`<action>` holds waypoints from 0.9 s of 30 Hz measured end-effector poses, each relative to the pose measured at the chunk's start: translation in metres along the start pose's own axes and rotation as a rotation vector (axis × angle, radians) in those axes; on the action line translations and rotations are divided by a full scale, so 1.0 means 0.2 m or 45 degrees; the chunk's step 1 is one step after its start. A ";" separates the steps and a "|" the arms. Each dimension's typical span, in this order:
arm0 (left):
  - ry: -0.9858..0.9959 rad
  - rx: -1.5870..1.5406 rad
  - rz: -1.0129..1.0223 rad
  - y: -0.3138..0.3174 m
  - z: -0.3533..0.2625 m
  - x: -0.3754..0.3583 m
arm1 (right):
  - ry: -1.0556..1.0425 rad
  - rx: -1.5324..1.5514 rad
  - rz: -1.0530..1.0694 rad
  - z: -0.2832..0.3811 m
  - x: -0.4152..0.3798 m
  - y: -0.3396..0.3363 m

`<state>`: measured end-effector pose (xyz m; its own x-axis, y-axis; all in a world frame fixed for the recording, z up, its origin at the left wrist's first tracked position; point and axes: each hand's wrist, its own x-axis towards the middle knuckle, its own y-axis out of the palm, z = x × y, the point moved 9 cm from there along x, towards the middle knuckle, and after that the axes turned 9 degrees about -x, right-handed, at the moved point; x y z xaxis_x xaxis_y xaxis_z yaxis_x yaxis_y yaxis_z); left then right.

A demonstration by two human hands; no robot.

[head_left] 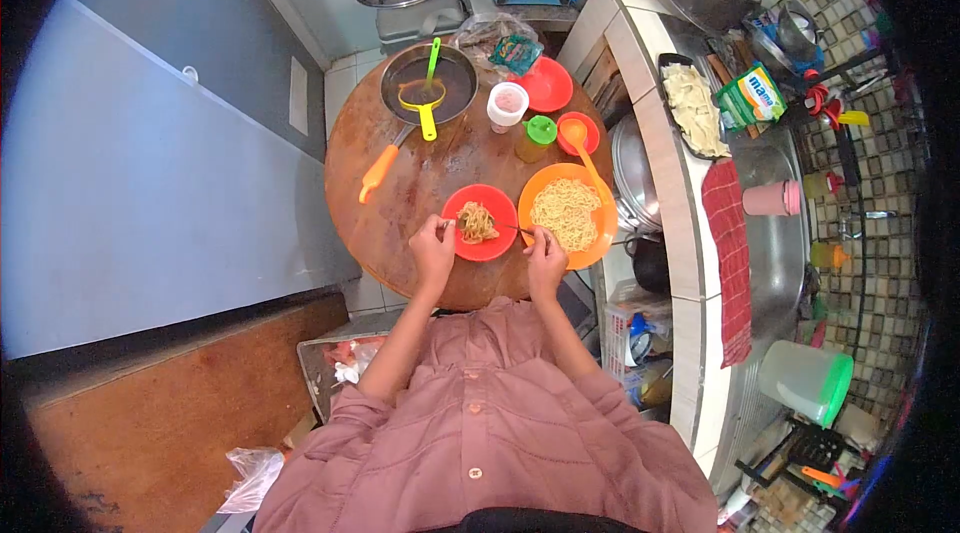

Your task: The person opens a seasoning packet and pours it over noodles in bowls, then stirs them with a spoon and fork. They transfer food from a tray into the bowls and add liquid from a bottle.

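My left hand (432,251) is closed at the left rim of a red plate (487,252), pinching something thin that points toward the plate. A small heap of sauced noodles (477,221) lies on that plate. On the other side my right hand (545,255) grips a thin metal utensil (514,227) whose far end reaches the noodles; its head is hidden. Right beside stands an orange plate (605,224) of plain noodles (563,215), with an orange spoon (588,155) slanting from a small red bowl (570,122) to its edge.
Farther back on the round table (345,153) are a frying pan (388,83) with a yellow strainer (428,119), white cups (507,99), a green-lidded jar (540,130) and a red bowl (548,85). A tiled counter (690,243) with a sink runs along the right.
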<state>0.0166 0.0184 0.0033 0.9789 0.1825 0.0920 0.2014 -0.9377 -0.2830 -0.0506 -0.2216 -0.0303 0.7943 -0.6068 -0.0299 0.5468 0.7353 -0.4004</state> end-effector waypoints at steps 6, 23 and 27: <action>-0.024 0.043 0.010 -0.05 0.03 0.01 | -0.537 -0.293 0.056 0.26 -0.01 -0.07; 0.003 0.094 0.059 -0.02 0.00 -0.02 | -0.024 -0.002 0.072 0.08 0.01 -0.05; 0.022 0.085 0.042 -0.04 -0.02 0.00 | -0.321 -0.242 -0.087 0.14 0.02 -0.15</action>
<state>0.0138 0.0252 0.0090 0.9843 0.1464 0.0982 0.1718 -0.9212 -0.3491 -0.0563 -0.2368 0.0066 0.8109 -0.5417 0.2212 0.5608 0.6116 -0.5581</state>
